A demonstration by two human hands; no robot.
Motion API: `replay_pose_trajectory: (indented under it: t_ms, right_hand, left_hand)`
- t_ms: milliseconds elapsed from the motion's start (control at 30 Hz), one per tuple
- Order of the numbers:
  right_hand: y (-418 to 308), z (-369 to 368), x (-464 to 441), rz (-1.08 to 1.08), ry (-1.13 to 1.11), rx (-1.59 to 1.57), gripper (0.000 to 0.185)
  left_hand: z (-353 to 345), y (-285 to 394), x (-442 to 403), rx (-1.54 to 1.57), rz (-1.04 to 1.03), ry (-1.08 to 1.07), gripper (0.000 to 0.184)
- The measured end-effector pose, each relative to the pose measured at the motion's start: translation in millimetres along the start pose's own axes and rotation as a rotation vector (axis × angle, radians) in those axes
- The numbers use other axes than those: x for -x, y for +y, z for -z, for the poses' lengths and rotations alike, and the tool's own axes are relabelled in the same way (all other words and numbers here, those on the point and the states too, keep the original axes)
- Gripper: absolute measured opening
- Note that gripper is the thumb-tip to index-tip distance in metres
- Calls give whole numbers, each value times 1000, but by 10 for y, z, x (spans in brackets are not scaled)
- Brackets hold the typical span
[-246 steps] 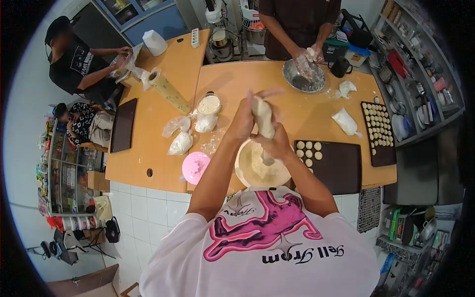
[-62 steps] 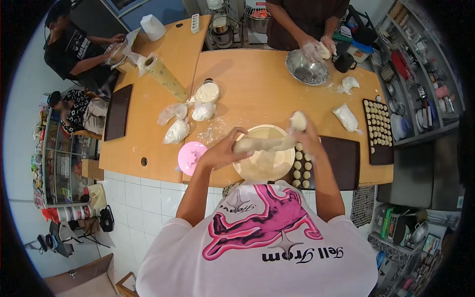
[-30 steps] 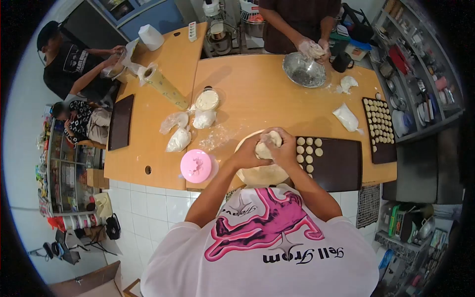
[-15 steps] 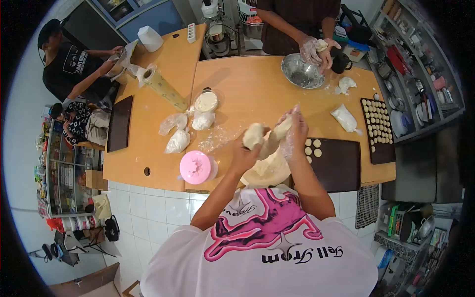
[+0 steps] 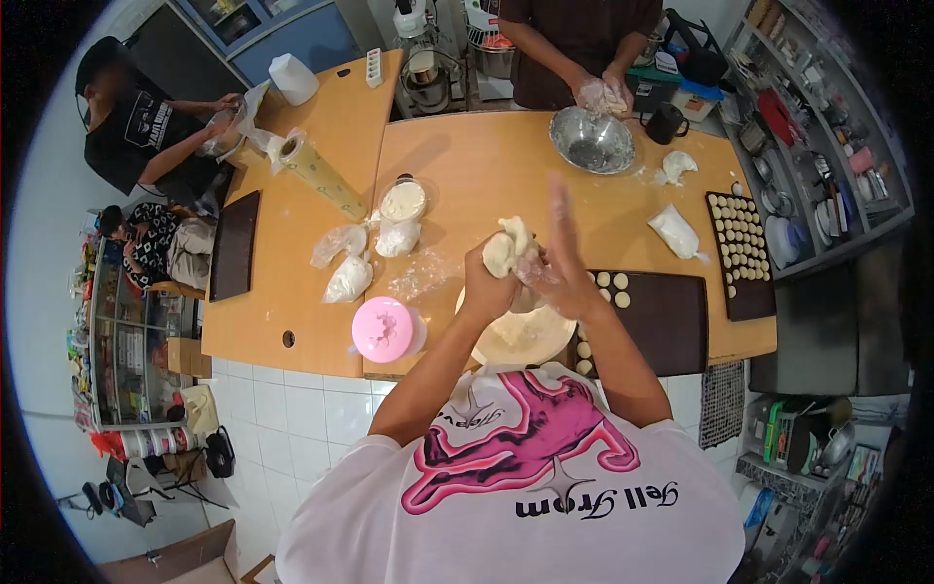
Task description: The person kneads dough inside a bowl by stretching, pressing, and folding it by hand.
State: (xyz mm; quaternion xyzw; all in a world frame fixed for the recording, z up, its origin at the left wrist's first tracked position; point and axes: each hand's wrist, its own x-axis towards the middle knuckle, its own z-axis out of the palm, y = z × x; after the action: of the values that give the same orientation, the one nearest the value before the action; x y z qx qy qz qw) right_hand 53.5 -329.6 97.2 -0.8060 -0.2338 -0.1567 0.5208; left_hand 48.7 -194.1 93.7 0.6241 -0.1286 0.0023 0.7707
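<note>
Above the cream bowl (image 5: pixel 525 343), my left hand (image 5: pixel 485 289) is wrapped round a lump of dough (image 5: pixel 500 253), which bulges out over its top. My right hand (image 5: pixel 564 273) presses against the dough's right side with its palm; its fingers point away from me, spread and slightly blurred. Loose pale flour or dough lies inside the bowl. Right of the bowl is a dark tray (image 5: pixel 659 323) with several small dough rounds on its left part, some behind my right forearm. A pink-lidded container (image 5: pixel 382 330) stands left of the bowl.
Across the table a co-worker's floury hands (image 5: pixel 603 94) hold dough over a metal bowl (image 5: pixel 592 140). Bags of white powder (image 5: pixel 348 279) and a film roll (image 5: pixel 326 177) lie left. A fuller tray (image 5: pixel 741 255) is at right. Another person handles a bag at upper left.
The dough, stretched between both hands half a second ago, is now bunched in my left hand. My right hand has moved in against it, fingers extended. The co-worker's hands have come together.
</note>
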Motion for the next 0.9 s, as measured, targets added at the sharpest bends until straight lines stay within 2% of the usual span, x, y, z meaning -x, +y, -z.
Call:
replay_pose_trajectory:
  t_ms: [33, 133, 167, 233, 300, 367, 467, 567, 767, 900]
  right_hand:
    - [16, 93, -38, 65, 116, 189, 110]
    - [256, 342, -34, -305, -303, -599, 126]
    - [301, 300, -13, -401, -469, -923, 122]
    - [526, 119, 91, -139, -431, -672, 112]
    - [584, 39, 153, -176, -491, -608, 100]
    - [109, -7, 19, -516, -641, -727, 87]
    - [339, -251, 162, -488, -428, -498, 68]
    - [-24, -64, 45, -489, -547, -443, 52]
    - [-35, -46, 241, -474, -498, -476, 52]
    - [27, -35, 402, -643, -551, -473, 50]
  left_hand:
    - [-19, 4, -13, 77, 47, 28, 18]
    - [111, 95, -109, 488, 130, -122, 31]
    - [101, 123, -149, 457, 165, -87, 35]
    - [49, 249, -260, 399, 154, -116, 36]
    - [2, 422, -352, 310, 148, -96, 38]
    - [-15, 601, -432, 188, 152, -33, 41]
    - [77, 672, -627, 307, 127, 113, 41]
    - [155, 686, -720, 428, 139, 173, 37]
    - [430, 506, -931, 614, 176, 255, 40]
    - [494, 351, -942, 651, 209, 297, 39]
